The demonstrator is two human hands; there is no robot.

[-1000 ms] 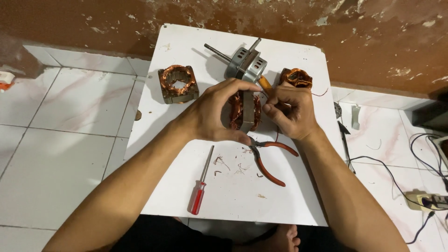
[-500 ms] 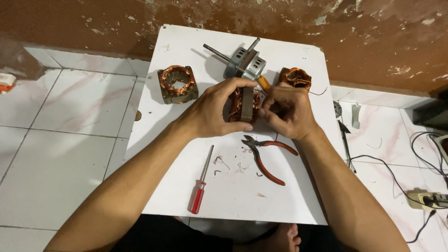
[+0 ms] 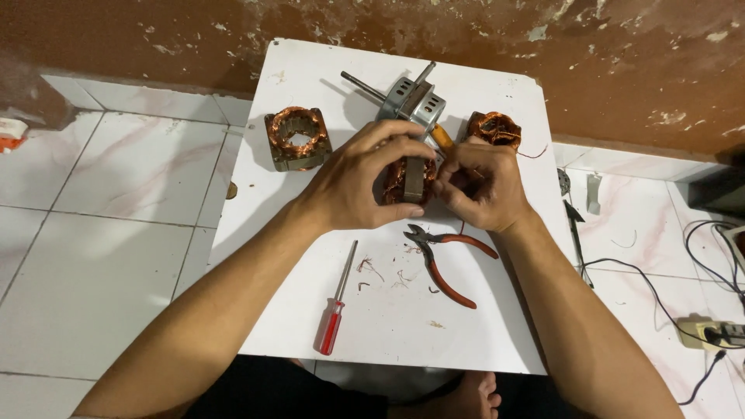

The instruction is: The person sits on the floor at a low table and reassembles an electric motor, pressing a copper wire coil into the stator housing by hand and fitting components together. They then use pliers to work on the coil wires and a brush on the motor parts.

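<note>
Operator: Currently, which hazards apply, reading left to right across the bench (image 3: 497, 334)?

Technician: 3 items matter. The spare stator (image 3: 296, 138) at the left sits near the bench edge and is well apart from both hands; a swept forearm could push it onto the tiled floor. The red-handled screwdriver (image 3: 335, 309) lies just beside the left forearm and could roll if nudged. The pliers (image 3: 444, 256) lie open directly below the hands, with cut wire scraps around them, so a hand lowered without looking could land on the jaw tips or the scraps.

Operator: And the workpiece itself?

Technician: The copper-wound stator (image 3: 409, 180) is held above the bench centre, between both hands, in front of the grey motor housing (image 3: 410, 101). In my judgement, the fine winding wire is the weak point: a hard pull could snap a strand or scrape its coating, and a cut end could prick a finger.

Operator: State of the left grip?

Technician: The left hand (image 3: 361, 182) is closed around the stator, fingers curled over its top, thumb underneath.

Operator: The right grip?

Technician: The right hand (image 3: 481, 186) is closed to a pinch against the stator's right face. What lies between the fingertips is too small to tell. A second copper coil (image 3: 493, 128) sits just behind this hand.
</note>
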